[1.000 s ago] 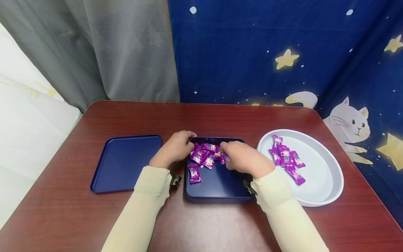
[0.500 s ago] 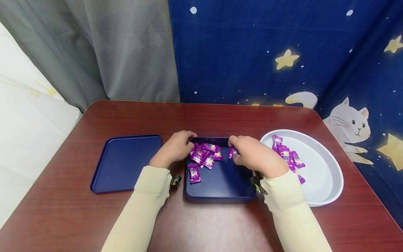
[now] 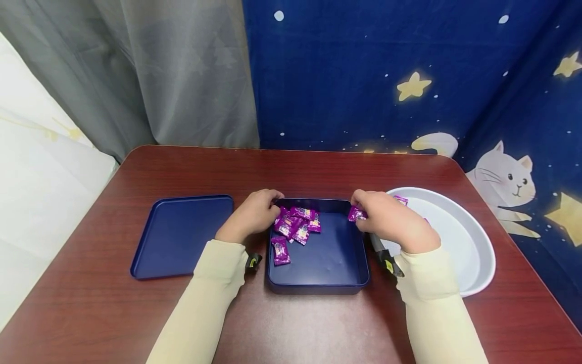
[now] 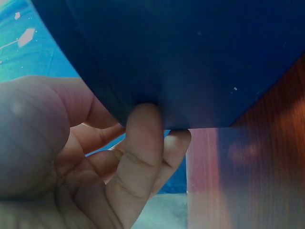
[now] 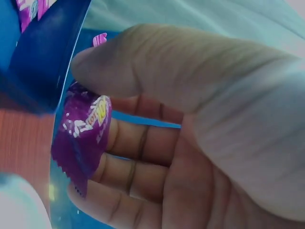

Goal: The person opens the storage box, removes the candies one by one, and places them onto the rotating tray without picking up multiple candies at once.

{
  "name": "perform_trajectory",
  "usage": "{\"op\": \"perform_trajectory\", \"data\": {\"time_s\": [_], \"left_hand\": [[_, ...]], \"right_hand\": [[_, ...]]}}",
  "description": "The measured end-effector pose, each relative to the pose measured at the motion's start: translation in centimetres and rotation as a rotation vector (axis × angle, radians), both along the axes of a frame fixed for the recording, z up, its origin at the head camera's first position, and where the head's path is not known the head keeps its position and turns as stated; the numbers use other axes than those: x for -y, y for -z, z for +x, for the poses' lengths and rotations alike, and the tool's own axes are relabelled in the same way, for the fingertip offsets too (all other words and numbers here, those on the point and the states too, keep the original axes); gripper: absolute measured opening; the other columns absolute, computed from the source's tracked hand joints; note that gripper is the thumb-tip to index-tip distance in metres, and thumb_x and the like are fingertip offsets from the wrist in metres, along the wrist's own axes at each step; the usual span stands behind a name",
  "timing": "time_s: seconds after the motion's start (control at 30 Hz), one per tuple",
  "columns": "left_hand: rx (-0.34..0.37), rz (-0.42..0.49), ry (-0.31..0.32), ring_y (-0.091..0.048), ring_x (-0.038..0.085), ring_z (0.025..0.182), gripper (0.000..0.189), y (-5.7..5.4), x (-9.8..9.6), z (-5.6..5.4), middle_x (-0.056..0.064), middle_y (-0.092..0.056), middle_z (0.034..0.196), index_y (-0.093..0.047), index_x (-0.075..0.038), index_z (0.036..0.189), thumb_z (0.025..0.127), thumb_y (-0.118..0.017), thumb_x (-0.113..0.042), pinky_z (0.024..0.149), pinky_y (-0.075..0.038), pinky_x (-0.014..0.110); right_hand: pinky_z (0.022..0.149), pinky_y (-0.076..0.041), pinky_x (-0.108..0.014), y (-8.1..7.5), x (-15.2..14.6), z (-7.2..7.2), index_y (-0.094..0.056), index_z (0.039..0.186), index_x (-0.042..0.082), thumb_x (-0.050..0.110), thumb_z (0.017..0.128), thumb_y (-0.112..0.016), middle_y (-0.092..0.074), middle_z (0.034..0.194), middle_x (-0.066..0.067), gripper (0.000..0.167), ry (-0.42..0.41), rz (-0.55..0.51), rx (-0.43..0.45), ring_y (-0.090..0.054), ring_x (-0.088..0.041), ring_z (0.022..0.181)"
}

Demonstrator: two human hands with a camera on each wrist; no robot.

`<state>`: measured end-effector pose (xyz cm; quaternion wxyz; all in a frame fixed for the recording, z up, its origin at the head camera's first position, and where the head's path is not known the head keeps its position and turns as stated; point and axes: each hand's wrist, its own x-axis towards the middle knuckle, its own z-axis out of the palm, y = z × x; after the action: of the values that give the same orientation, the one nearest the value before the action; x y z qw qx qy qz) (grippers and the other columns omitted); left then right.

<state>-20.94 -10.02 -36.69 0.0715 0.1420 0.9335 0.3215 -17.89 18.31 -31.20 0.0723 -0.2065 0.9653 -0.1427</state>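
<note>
One candy was pinched by the right hand near the right rim of the box, whose far corner the left hand gripped, presumably for steadiness.

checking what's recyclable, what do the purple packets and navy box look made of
Purple packets: likely glossy plastic film, with crinkled highlights and jagged ends. Navy box: perhaps satin painted metal, given its thin rim and soft sheen; plastic possible.
</note>
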Motion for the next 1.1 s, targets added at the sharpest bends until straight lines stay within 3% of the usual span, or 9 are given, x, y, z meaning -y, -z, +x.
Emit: {"op": "perform_trajectory", "data": {"time_s": [0.1, 0.2, 0.43, 1.1], "left_hand": [[-0.007, 0.000, 0.002, -0.056, 0.030, 0.110, 0.035, 0.0, 0.0, 0.0, 0.018, -0.060, 0.129, -0.061, -0.002, 0.130, 0.096, -0.056, -0.007, 0.102, -0.046, 0.046], [-0.007, -0.001, 0.002, -0.057, 0.030, 0.110, 0.035, 0.0, 0.0, 0.0, 0.017, -0.060, 0.128, -0.061, -0.002, 0.131, 0.096, -0.056, -0.007, 0.102, -0.046, 0.046], [-0.007, -0.002, 0.005, -0.056, 0.030, 0.110, 0.035, 0.1, 0.1, -0.1, 0.017, -0.060, 0.128, -0.061, -0.001, 0.130, 0.096, -0.056, -0.007, 0.102, -0.046, 0.047], [-0.018, -0.013, 0.009, -0.057, 0.030, 0.110, 0.034, -0.2, 0.0, 0.1, 0.018, -0.060, 0.128, -0.062, -0.001, 0.129, 0.096, -0.055, -0.007, 0.102, -0.045, 0.047]], "right_hand": [[0.062, -0.053, -0.038, -0.1, -1.1, -0.1, -0.059, 0.102, 0.004, 0.004, 0.082, -0.071, -0.063, 0.083, -0.005, 0.023, 0.032, -0.023, 0.027, -0.059, -0.021, 0.069], [0.059, -0.052, -0.037, -0.3, -2.3, -0.1, -0.058, 0.103, 0.003, 0.004, 0.082, -0.070, -0.061, 0.081, -0.005, 0.024, 0.051, -0.028, 0.026, -0.057, -0.019, 0.063], [0.074, -0.052, -0.045, -0.7, -4.7, -0.3, -0.059, 0.111, 0.000, 0.009, 0.082, -0.072, -0.060, 0.079, -0.006, 0.033, 0.122, -0.009, 0.021, -0.058, -0.022, 0.072], [0.078, -0.052, -0.052, 0.8, -8.5, -1.1, -0.058, 0.117, -0.006, 0.016, 0.084, -0.076, -0.064, 0.095, -0.018, 0.044, 0.268, 0.012, 0.130, -0.060, -0.030, 0.082]]}}
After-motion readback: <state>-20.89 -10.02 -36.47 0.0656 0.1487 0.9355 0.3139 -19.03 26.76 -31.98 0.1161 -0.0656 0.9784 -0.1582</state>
